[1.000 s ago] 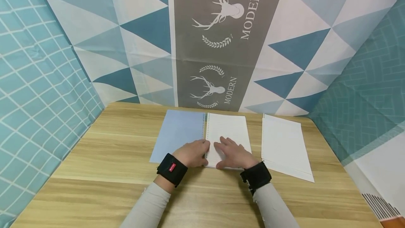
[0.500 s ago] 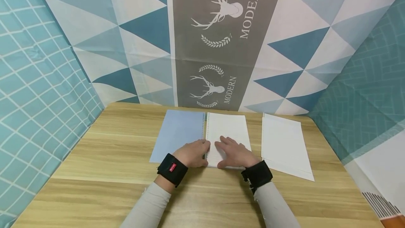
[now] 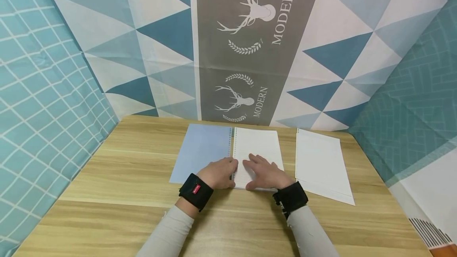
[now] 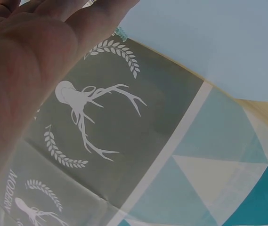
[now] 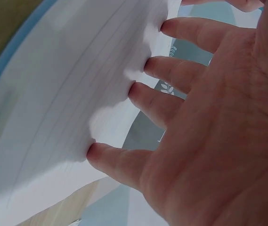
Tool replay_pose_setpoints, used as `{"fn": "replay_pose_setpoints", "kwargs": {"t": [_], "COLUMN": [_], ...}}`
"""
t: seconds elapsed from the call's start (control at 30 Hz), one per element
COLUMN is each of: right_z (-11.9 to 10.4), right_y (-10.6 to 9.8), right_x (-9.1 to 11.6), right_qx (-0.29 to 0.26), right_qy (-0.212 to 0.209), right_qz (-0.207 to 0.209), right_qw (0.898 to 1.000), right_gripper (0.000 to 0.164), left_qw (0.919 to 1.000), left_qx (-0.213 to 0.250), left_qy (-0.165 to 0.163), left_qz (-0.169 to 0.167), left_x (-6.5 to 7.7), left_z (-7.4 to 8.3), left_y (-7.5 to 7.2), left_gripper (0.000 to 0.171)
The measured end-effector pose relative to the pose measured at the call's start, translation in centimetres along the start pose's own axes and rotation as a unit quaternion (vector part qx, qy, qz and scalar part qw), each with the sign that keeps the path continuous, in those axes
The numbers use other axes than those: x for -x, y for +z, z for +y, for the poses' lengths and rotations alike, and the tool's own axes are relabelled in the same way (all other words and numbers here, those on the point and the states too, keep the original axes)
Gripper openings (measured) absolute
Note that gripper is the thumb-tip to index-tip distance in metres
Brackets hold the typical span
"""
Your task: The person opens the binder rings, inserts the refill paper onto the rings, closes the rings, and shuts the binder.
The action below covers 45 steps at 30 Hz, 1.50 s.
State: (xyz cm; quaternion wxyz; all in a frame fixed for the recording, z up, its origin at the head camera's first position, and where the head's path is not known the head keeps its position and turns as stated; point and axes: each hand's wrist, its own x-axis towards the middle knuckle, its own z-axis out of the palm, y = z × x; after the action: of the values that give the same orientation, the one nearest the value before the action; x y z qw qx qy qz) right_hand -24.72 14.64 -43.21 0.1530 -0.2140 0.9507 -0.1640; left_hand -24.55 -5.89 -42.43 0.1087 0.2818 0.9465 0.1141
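A ring-bound notebook [image 3: 258, 144] lies open on the table, its lined white pages to the right and its pale blue cover [image 3: 205, 146] to the left. My left hand [image 3: 218, 173] grips the near end of the binding with bent fingers, the thumb by the bottom edge. Its fingertips are out of sight in the left wrist view. My right hand [image 3: 265, 173] rests on the page, spread fingertips [image 5: 92, 149] pressing the paper [image 5: 72, 89], as the right wrist view shows. Teal rings show at the binding's far end.
Loose punched sheets [image 3: 319, 162] lie slightly skewed to the right of the notebook on the wooden table [image 3: 135, 169]. A patterned cloth backdrop [image 3: 235, 50] stands behind the table's far edge, with tiled-pattern cloth [image 3: 43, 90] along the left side.
The right hand has slid very slightly to the right on the page. The left hand, the notebook and the loose sheets stay essentially in place.
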Motion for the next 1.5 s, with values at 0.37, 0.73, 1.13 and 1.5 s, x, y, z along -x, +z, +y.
{"fn": "replay_pose_setpoints", "kwargs": {"t": [0.37,0.73,1.13,1.5], "right_z": [0.2,0.3,0.2,1.3], "right_y": [0.2,0.2,0.2,-2.8], "right_x": [-0.1,0.0,0.1,1.4], "right_qx": [-0.001,0.006,0.011,-0.053], "right_qy": [0.004,-0.003,-0.002,-0.006], "right_qz": [-0.003,-0.002,-0.004,0.034], "right_qw": [1.000,1.000,1.000,0.998], "right_gripper": [0.083,0.083,0.080,0.070], "left_qw": [1.0000,0.9998,0.9997,0.9982], "left_qx": [0.007,0.017,0.019,-0.044], "left_qy": [-0.005,-0.006,-0.011,0.020], "left_qz": [0.000,-0.001,-0.005,0.035], "left_x": [0.0,0.1,0.1,0.4], "left_z": [0.0,0.0,0.0,2.3], "left_y": [0.1,0.1,0.2,-1.0], "left_gripper": [0.037,0.036,0.036,0.062]}}
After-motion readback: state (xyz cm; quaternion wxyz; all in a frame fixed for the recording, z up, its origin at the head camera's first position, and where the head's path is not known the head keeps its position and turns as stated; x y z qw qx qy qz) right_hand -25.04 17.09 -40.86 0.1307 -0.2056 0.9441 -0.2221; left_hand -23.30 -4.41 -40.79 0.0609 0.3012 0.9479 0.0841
